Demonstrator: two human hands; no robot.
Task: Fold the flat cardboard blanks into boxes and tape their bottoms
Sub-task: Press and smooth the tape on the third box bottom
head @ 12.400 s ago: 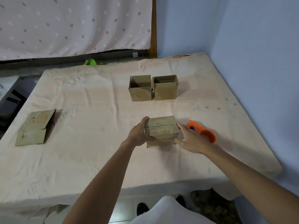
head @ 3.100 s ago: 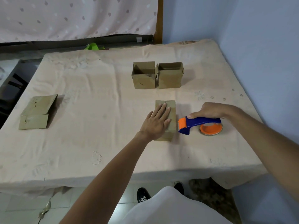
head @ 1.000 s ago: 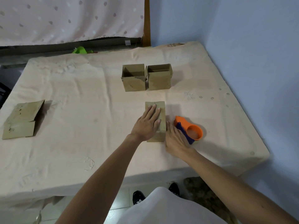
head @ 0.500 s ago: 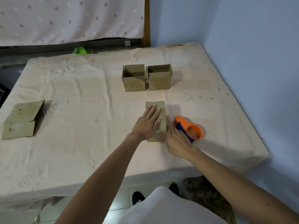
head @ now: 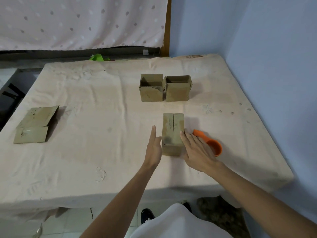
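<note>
Currently we have the folded box (head: 173, 127) lying bottom-up on the cloth-covered bench (head: 103, 160), directly between the two hands. The left hand (head: 153, 148) stands edge-on against the box's left wall, fingers straight and together, gripping nothing. The right hand (head: 197, 152) lies flat with fingers spread and straight, its fingertips at the box's right upper edge. The centre seam of the bottom flaps faces up; we cannot tell whether tape covers it.

Hazards we judge from this position:

- Seam opening. If the seam is untaped or poorly pressed, the flaps may spring apart once the hands lift the box.
- Wall collapse. Pressing both hands inward on thin cardboard may bow the walls and skew the box.
- Sliding. The cloth is loose and wrinkled, so a one-sided push may slide or turn the box instead of holding it.
- Dispenser strike. The orange tape dispenser (head: 214, 146) lies just under and beyond the right hand; a wide sweep may knock it toward the near bench edge.

Two open-topped boxes (head: 151, 93) (head: 177, 93) stand touching, well ahead of the hands. The flat cardboard blanks (head: 34, 124) lie far to the left of the left hand, so reaching them means leaving the box unsupported.
</note>
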